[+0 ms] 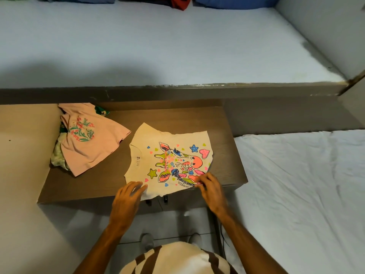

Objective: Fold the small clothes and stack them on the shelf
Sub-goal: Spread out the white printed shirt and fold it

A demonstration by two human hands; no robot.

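One view only, head cam. I read this as the start of the fold on the cream tee (169, 161): it lies flat, print up, on the bench (223, 123), near edge overhanging a bit. Left hand (126, 200) rests on the near-left corner, fingers nearly straight, not gripping. Right hand (211, 190) pinches the near-right edge, fingers curled on the cloth. Next move, I'd judge: lift that edge and carry it across, left hand pinning. Pink tee (88, 139) sits on a pile to the left, unfolded.
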